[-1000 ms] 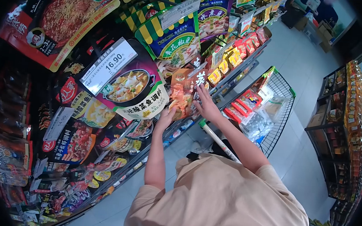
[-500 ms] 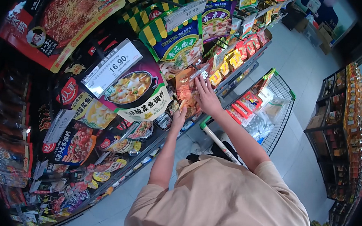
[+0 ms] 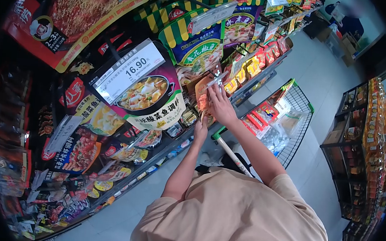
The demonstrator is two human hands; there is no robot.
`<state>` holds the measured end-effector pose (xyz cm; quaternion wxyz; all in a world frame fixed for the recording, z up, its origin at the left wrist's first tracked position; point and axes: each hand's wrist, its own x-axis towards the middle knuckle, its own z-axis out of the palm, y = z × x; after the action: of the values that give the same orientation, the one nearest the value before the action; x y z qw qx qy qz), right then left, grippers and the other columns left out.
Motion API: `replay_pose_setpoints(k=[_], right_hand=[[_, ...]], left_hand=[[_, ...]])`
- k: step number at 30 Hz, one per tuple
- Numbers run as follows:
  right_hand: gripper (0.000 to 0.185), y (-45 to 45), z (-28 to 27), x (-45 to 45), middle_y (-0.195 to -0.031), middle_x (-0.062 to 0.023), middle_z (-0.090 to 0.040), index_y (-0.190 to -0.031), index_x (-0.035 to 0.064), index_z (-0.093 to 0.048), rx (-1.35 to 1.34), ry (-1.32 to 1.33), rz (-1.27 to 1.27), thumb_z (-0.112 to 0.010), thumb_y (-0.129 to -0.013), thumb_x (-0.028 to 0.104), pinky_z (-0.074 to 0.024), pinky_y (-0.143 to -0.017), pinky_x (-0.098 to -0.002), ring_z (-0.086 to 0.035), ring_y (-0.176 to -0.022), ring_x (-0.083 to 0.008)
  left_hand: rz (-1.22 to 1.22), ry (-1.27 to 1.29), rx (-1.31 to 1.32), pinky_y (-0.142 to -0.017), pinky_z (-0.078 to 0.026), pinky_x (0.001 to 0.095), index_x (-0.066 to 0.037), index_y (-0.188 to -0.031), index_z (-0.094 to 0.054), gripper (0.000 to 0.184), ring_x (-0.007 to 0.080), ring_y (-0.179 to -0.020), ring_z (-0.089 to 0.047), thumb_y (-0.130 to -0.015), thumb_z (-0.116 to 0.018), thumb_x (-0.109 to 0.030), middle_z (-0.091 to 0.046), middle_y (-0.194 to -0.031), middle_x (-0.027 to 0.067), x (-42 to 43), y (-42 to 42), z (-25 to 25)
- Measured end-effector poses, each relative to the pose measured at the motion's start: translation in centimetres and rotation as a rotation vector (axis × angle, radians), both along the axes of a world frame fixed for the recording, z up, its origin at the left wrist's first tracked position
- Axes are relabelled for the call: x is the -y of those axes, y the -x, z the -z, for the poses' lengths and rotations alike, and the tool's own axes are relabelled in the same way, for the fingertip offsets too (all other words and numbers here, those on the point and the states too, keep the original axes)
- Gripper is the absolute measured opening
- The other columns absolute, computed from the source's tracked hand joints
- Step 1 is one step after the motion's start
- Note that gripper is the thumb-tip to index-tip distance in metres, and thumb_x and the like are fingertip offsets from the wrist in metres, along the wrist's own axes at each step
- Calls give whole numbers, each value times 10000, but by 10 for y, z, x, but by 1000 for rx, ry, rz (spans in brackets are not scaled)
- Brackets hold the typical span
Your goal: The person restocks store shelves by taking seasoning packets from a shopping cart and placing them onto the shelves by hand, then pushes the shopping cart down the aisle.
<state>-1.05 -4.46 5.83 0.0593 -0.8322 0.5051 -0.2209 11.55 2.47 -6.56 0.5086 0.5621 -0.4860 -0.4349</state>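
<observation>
An orange-brown food packet [image 3: 201, 93] is between my two hands, in front of the shelf. My left hand [image 3: 201, 129] is closed at its lower edge, fingers pinched together. My right hand [image 3: 220, 105] grips its right side, with the fingers lying along the upper part and the thumb hidden. A price-tag holder [image 3: 216, 79] sticks out just above the right fingertips. Behind and above hangs a blue, green and yellow-striped fish seasoning pouch [image 3: 196, 50]. To the left hangs a pickled-fish seasoning pouch [image 3: 153, 101], partly behind a 16.90 price tag [image 3: 131, 70].
A wire shopping cart [image 3: 302, 124] with red packets [image 3: 264, 113] in it stands to my right; its handle [image 3: 231, 153] is close to my right forearm. Across the aisle is another stocked shelf [image 3: 377, 135]. Cardboard boxes [image 3: 347, 43] and a person [image 3: 346, 17] are at the far end.
The view has shifted slightly, with the shelf goods now further right. My left hand has moved right along the packet's lower edge, and the packet is turned more edge-on.
</observation>
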Motion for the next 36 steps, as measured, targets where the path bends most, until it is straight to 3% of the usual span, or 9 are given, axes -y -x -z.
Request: replay_pose_setpoints(k=[7, 10, 13, 21, 25, 27, 30, 34, 36], right_hand=[[704, -7, 6, 3, -1589, -204, -274, -1520, 50, -312, 21, -39, 6, -585, -872, 75, -301, -1181, -487, -234, -1468, -460], [708, -7, 12, 5, -1581, -199, -296, -1514, 46, -317, 8, -68, 6, -588, -861, 69, -290, -1189, -482, -231, -1472, -447], [772, -10, 19, 9, -1596, -152, -303, -1552, 93, -265, 12, -62, 3, -589, -852, 79, -401, -1107, -515, -268, -1455, -461], [783, -8, 36, 8, -1629, -150, -232, -1572, 98, -215, 30, -77, -51, -552, -865, 75, -359, -1157, -482, -259, -1466, -449], [799, 5, 37, -5, -1636, -138, -223, -1584, 142, -193, 26, -187, -35, -551, -872, 75, -363, -1156, -475, -282, -1459, -443], [808, 20, 40, -15, -1632, -137, -232, -1581, 133, -192, 12, -287, -22, -559, -864, 78, -378, -1145, -476, -296, -1459, -416], [701, 60, 60, -35, -1506, -170, -423, -1513, 98, -327, 88, -300, 100, -571, -856, 89, -421, -1096, -478, -416, -1387, -397], [415, 138, 72, -83, -1149, -242, -663, -1270, 47, -566, 150, -385, 434, -589, -863, 124, -513, -940, -480, -621, -1128, -387], [386, 179, 89, -116, -1070, -269, -680, -1233, 39, -588, 142, -511, 642, -598, -864, 154, -530, -892, -491, -657, -1044, -397]], left_hand=[[50, -149, -68, -912, -461, 354, 30, -1303, -566, 566, 217, -985, -606, -1072, -409, -462, -668, -1102, 160, 21, -13, 23], [26, -42, -20, -941, -459, 373, 33, -1323, -555, 559, 327, -1043, -639, -1075, -400, -444, -670, -1148, 223, 31, -19, 34], [31, -78, 42, -963, -449, 395, 12, -1335, -555, 530, 427, -1127, -612, -1074, -407, -424, -654, -1186, 273, 42, -32, 58], [46, -79, 81, -890, -460, 315, -9, -1360, -553, 525, 201, -1002, -605, -1081, -400, -427, -671, -1166, 145, 29, -35, 36], [81, -47, 57, -901, -459, 299, -40, -1409, -516, 534, 184, -1067, -616, -1073, -420, -443, -632, -1254, 121, 20, -40, 55], [-27, -356, -167, -1008, -451, 381, -48, -1458, -442, 570, 249, -1205, -587, -1060, -440, -457, -558, -1394, 120, 5, -46, 74], [-58, -507, -308, -945, -500, 421, -109, -1541, -311, 588, 298, -1214, -601, -1065, -441, -429, -540, -1421, 129, -25, -71, 119], [-101, -792, -391, -919, -520, 441, -82, -1504, -340, 627, 316, -1205, -603, -1033, -497, -465, -513, -1436, 158, -111, -110, 151], [-106, -901, -359, -936, -511, 472, -79, -1508, -318, 646, 318, -1199, -603, -1032, -487, -482, -533, -1407, 157, -174, -154, 235]])
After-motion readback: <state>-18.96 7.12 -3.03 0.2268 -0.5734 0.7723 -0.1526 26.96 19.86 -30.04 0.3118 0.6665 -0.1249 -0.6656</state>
